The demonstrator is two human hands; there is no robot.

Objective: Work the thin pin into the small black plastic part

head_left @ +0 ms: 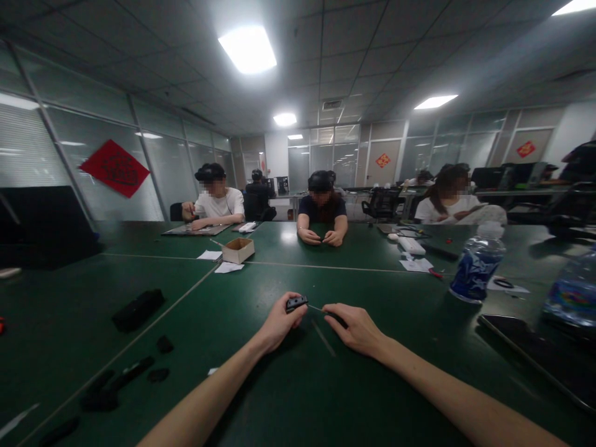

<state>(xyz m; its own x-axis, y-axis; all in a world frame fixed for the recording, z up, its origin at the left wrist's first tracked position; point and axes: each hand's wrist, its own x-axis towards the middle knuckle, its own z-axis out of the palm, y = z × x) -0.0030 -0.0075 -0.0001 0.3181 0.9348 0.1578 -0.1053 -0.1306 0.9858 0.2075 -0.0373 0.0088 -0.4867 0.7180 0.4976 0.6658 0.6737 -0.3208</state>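
Over the green table [261, 403], my left hand [278, 321] is closed around a small black part [297, 303] with dark holes in its upper face. My right hand [357, 330] grips a screwdriver [337, 320] by its black handle. Its thin metal shaft points left and reaches the near end of the black part; whether the tip touches a screw is too small to tell. Both hands are close together, and their fingers hide much of the handle and of the part's underside.
Left of my arms lie a black block-shaped case [138, 310] and several loose black pieces [133, 372]. To the right are a phone [535, 354], a blue-labelled bottle [477, 264] and a larger bottle [575, 288]. A small open box [239, 250] stands farther back. People sit across the table.
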